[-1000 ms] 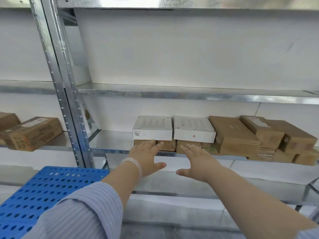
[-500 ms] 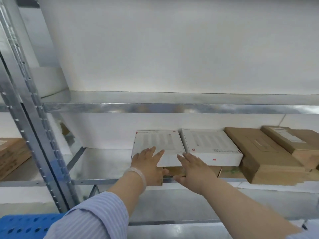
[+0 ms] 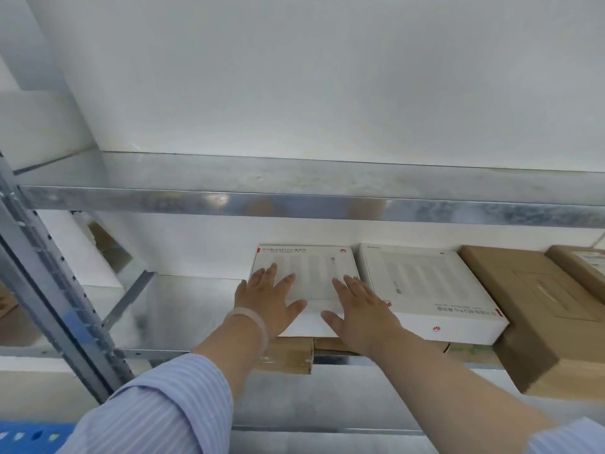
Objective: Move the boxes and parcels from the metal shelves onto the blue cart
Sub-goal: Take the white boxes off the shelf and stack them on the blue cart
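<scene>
A flat white box (image 3: 311,267) lies on small brown cartons (image 3: 288,353) on the middle metal shelf (image 3: 183,309). My left hand (image 3: 266,303) lies flat on the left part of its lid, fingers spread. My right hand (image 3: 361,309) lies flat on the right part of the same lid, fingers straight. A second white box (image 3: 429,290) sits right beside it. Only a corner of the blue cart (image 3: 32,435) shows at the bottom left.
A large brown carton (image 3: 540,316) and another labelled carton (image 3: 586,267) stand at the right of the shelf. The upper shelf's front edge (image 3: 294,204) runs just above the boxes. A steel upright (image 3: 49,283) rises at the left.
Both hands have moved forward from the shelf's front edge onto the lid of the left white box. The camera has come closer and the cart has slid almost out of view.
</scene>
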Motion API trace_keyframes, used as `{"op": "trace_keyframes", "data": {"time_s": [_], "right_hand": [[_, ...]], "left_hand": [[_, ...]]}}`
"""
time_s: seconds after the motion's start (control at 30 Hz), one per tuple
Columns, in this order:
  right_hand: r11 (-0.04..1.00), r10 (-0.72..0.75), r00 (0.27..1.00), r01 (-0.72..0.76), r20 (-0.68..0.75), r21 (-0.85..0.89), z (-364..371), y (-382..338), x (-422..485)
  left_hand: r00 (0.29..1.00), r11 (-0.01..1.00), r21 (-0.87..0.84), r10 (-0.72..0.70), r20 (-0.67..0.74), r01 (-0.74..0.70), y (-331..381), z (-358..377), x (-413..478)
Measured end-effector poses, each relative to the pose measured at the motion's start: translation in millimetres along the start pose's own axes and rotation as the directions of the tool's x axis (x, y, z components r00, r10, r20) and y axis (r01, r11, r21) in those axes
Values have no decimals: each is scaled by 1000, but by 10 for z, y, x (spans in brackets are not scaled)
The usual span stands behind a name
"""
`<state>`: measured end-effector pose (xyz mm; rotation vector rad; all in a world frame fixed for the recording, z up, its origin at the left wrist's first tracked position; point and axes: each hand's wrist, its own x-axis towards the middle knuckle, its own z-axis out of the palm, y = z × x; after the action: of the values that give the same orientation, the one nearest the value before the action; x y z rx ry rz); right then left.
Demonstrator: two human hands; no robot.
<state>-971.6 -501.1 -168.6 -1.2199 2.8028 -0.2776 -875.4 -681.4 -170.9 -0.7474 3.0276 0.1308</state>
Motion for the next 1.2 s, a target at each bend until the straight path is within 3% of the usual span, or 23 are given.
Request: {"op": "trace_keyframes", "data": {"time_s": [0.3,0.57,0.77,0.87,1.2], "right_hand": [[997,3,997,-10,81,83,114,61,409],[963,163,977,-188,137,192,107,127,757],[887,348,912,-395,217,238,218,99,953],[851,370,887,-443,278,282,221,115,1013],[880,250,941,-320,230,352,125,21,962]], "left_hand": [[982,994,-6,-104,160,106,-164,220,169],[991,993,-29,-109,76,111,-381,187,245],[949,937,-205,-243,202,284,-467,206,530],[935,865,-379,-242,259,329,-517,270,600],[928,758,-540,-345,143,365,-579,286,352]]}}
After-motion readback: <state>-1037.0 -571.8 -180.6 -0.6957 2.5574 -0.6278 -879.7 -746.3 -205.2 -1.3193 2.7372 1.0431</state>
